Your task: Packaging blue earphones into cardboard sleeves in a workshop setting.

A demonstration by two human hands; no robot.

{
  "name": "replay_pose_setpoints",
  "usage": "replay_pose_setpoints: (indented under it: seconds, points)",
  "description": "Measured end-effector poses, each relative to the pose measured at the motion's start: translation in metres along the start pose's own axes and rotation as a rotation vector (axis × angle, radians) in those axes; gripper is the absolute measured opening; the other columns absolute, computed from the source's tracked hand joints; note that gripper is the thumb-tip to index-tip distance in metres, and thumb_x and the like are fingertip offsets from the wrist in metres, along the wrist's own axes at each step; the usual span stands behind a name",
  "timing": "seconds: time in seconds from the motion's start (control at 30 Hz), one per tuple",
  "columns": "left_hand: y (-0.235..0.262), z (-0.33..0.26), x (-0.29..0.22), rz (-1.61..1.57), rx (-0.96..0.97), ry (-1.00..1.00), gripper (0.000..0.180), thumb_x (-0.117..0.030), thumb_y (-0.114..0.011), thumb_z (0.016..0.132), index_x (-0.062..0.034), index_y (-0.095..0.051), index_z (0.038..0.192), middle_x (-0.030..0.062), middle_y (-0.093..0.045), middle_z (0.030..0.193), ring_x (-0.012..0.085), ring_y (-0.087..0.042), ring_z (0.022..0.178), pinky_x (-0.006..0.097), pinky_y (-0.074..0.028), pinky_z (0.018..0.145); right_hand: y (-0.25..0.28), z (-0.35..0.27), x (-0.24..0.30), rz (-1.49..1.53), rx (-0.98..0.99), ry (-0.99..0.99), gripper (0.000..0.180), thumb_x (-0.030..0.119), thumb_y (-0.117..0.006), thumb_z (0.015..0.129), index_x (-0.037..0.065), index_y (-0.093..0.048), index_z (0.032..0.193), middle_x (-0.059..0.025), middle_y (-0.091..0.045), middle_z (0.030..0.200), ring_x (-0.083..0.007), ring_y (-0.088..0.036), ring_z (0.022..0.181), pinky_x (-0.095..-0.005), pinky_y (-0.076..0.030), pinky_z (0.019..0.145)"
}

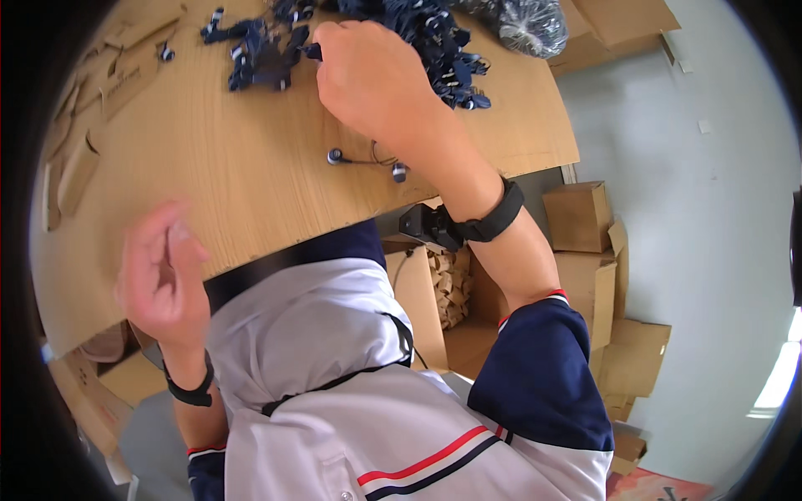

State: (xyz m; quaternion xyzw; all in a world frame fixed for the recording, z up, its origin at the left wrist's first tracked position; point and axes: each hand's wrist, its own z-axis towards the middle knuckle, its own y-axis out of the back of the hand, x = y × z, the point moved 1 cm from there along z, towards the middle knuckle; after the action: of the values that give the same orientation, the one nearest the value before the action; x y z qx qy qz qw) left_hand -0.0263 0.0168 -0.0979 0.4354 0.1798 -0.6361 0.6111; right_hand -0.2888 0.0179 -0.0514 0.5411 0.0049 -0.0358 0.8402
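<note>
My right hand (pixel 372 79) reaches over the far part of the table with its fingers closed. A small dark blue piece (pixel 312 52) sticks out at the fingertips; the rest of it is hidden. Right beside lies a loose heap of dark blue earphone bundles (pixel 251 54), with a larger pile (pixel 455 63) behind and to the right of the hand. A pair of wired earbuds (pixel 336 156) rests on the table below, its thin cable passing out of sight at my right forearm. Near the left front edge, my left hand (pixel 163 275) hangs palm up, slightly blurred, fingers loosely curled and nothing visible in them.
The wooden table (pixel 209 159) has a curved-looking front edge close to my body. Flat cardboard pieces (pixel 79 171) line its left side. A clear plastic bag (pixel 530 25) sits at the far right. Cardboard boxes (pixel 576 217) stand right of the table, one open box (pixel 418 305) below it.
</note>
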Motion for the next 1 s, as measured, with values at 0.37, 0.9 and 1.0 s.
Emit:
replay_pose_setpoints:
  seconds: [0.37,0.9,1.0]
  points:
    - [0.01,0.022,-0.063,-0.297,0.158,0.09,0.025,-0.005,-0.05,0.094,0.0059,-0.051,0.117,0.0066,-0.056,0.073,0.0096,-0.052,0.059,0.021,-0.042,0.057,0.115,0.034,0.01,1.185,-0.267,0.02,0.027,0.003,-0.051,0.083,-0.002,-0.056,0.109,-0.0076,-0.065,0.063,-0.0177,-0.063,0.055,-0.0281,-0.051,0.057]
    - [-0.003,0.13,-0.103,-0.576,0.089,0.101,0.029,-0.014,-0.056,0.096,0.0008,-0.055,0.121,0.0054,-0.063,0.113,0.0102,-0.058,0.101,0.021,-0.042,0.086,0.156,0.08,0.047,0.862,-0.794,0.525,0.018,0.011,-0.067,0.088,0.004,-0.066,0.104,-0.0124,-0.067,0.096,-0.0209,-0.065,0.09,-0.0279,-0.051,0.071]
    - [-0.015,0.138,-0.096,-0.79,0.163,0.115,0.026,-0.014,-0.054,0.098,0.0037,-0.056,0.118,0.0124,-0.067,0.103,0.0187,-0.066,0.097,0.029,-0.049,0.088,0.14,0.072,0.054,1.246,-0.75,0.153,0.024,0.008,-0.063,0.091,-0.003,-0.06,0.112,-0.0092,-0.067,0.079,-0.0108,-0.058,0.054,-0.0232,-0.046,0.046]
